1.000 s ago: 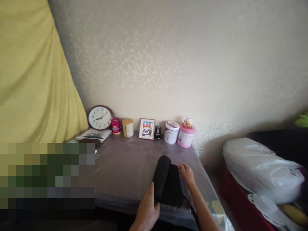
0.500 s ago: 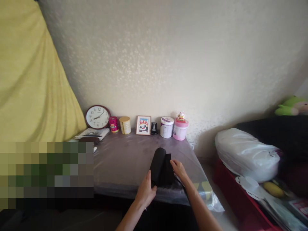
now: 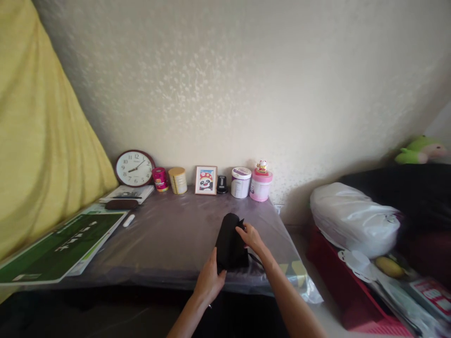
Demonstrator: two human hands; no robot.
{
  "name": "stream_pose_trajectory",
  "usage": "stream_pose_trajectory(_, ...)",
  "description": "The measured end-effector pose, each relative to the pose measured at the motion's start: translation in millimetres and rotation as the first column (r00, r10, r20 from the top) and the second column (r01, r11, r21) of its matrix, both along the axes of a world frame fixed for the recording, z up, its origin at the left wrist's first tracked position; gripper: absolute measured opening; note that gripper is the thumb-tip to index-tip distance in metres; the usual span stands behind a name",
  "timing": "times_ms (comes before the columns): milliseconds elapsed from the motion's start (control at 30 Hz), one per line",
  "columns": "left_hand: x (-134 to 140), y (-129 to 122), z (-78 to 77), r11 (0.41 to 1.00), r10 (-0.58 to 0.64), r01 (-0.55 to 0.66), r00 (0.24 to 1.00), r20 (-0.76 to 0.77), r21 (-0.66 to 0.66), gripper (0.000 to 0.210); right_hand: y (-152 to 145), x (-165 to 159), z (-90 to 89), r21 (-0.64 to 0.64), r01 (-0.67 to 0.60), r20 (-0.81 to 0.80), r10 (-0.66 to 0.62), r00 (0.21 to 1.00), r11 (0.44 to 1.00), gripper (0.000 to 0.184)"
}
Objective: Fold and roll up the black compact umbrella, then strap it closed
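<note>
Both hands close on the black cloth roll (image 3: 229,240) on the table (image 3: 169,239): left hand (image 3: 210,280) grips its near end, right hand (image 3: 249,235) presses its side. It looks soft and light (likely to unroll), so best held around the middle.

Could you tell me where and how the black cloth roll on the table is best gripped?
Probably around the middle of the black cloth roll, from above, fingers across its width: it lies lengthwise away from the person, the left hand on its near end, the right hand at its loose edge.

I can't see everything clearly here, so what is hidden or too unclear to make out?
- Black roll: its near end, behind the left hand and right hand, head view.
- Tins: labels too small.
- Red bin: cut off by the bottom edge.
</note>
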State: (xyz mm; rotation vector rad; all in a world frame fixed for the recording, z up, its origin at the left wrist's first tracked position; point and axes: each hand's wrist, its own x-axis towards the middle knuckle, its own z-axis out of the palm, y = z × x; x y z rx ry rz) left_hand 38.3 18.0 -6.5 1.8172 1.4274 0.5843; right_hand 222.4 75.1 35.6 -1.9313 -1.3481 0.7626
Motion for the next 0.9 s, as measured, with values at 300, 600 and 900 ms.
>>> stream_pose_trajectory(300,-1.3,1.9,-11.3,0.997,-0.008,0.006,1.000,0.015,0.076,0.068,-1.8,19.1,-11.5,0.015,-0.006,0.016,0.006,1.000,1.000,0.038)
stream_pose_trajectory(600,1.8,1.6,-12.9,0.997,-0.012,0.012,1.000,-0.001,0.079,0.071,12.3,16.1,-29.7,0.089,0.066,0.112,-0.076,0.991,0.994,0.033)
stream_pose_trajectory(900,4.1,3.4,-9.7,0.998,0.008,-0.006,0.999,-0.032,0.070,0.070,15.0,8.3,-35.0,0.169,0.062,0.205,-0.096,0.974,0.984,0.029)
